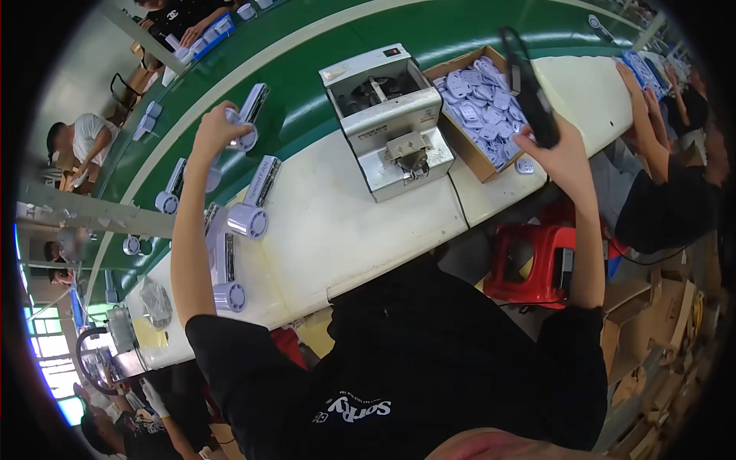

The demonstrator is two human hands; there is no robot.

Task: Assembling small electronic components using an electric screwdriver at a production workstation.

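Note:
At the conveyor's edge, my left hand (213, 132) is closed on a lavender plastic fan handle (254, 101) with a round end. My right hand (561, 153) grips a black, elongated power tool (530, 96), which looks like an electric screwdriver, raised over the right side of a cardboard box (491, 175). Lavender plastic covers (483, 107) fill that box, and one loose cover (525, 165) lies beside it. More fan handles (248, 220) rest on the white table (322, 207) near my left forearm. Between my hands stands a metal screw-feeder-like machine (395, 126).
A green conveyor belt (299, 100) curves along the table's far side, carrying several lavender parts. A clear plastic bag (156, 303) lies at the table's left end. Below the table's right part is a red stool (529, 264). Co-workers sit at left and right.

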